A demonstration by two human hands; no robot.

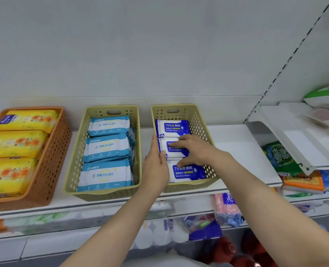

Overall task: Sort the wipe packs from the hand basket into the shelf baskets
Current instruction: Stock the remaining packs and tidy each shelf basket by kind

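Three dark-blue alcohol wipe packs [176, 151] lie in a row in the right tan shelf basket [200, 122], centre frame. Left hand [157, 166] pinches the middle pack's left edge, thumb on top; right hand [196, 151] rests straight fingers across it. Light-blue packs [106, 149] fill the neighbouring basket [77, 153].

Shelf [236, 151] is carrying three baskets: one orange basket [52, 151], two beige. Three yellow packs [15, 143] are showing in the orange one, three light-blue packs [107, 147] beside it, three dark-blue alcohol-wipe packs [186, 173] farthest.
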